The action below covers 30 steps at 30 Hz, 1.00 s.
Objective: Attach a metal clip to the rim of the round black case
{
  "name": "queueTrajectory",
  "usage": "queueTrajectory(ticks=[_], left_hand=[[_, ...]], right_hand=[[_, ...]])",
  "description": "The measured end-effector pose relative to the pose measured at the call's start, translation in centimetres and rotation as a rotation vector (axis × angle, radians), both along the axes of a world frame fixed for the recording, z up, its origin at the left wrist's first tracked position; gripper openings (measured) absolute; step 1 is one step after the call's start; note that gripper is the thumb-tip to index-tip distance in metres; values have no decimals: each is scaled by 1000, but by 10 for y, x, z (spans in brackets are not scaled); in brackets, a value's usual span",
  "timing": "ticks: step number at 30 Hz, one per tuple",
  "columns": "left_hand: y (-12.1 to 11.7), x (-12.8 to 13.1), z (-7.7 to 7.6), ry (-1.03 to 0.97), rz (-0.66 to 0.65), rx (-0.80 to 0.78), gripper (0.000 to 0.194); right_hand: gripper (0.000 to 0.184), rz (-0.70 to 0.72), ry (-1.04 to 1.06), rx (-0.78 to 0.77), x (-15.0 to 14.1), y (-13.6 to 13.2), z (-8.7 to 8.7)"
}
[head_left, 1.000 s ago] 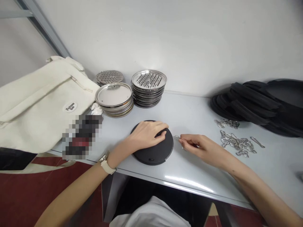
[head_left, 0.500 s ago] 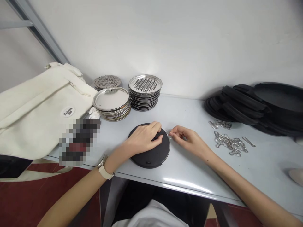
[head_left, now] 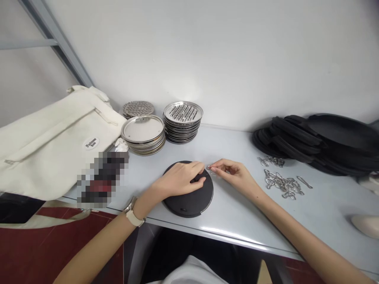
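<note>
Clips [head_left: 282, 184] and, seemingly, lids [head_left: 319, 142] nearby

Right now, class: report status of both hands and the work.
Left hand resting on black disc. Right hand pinching small metal clip at disc's edge. Nothing between them.

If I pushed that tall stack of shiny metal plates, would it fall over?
Probably it would slide apart rather than tip: the stack of metal plates is wider than tall, and its smooth discs look slippery. It likely feels heavy, being many metal layers. The gray table looks glossy, so it might skid.
</note>
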<state>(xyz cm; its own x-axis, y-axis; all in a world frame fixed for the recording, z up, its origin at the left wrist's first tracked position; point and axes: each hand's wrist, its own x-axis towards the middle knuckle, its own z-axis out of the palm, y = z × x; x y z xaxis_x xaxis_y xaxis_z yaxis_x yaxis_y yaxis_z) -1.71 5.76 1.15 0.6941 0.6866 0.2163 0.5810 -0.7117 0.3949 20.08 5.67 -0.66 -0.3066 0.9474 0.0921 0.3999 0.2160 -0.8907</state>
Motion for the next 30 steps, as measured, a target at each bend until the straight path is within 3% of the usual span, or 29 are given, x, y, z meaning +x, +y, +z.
queueTrajectory(ticks=[6, 10, 19, 25, 30], left_hand=[[2, 4, 5, -266, 63, -233, 12], [17, 11, 6, -321, 3, -417, 28], [33, 6, 8, -256, -157, -546, 22], [36, 2, 9, -252, -178, -558, 24], [36, 3, 7, -243, -172, -516, 24]], right_hand=[[27, 21, -53, 93, -5, -3, 2], [22, 16, -146, 180, -9, -9, 5], [15, 104, -201, 310, -13, -20, 3], [10, 151, -310, 374, -13, -23, 4], [16, 157, -454, 533, -12, -19, -2]])
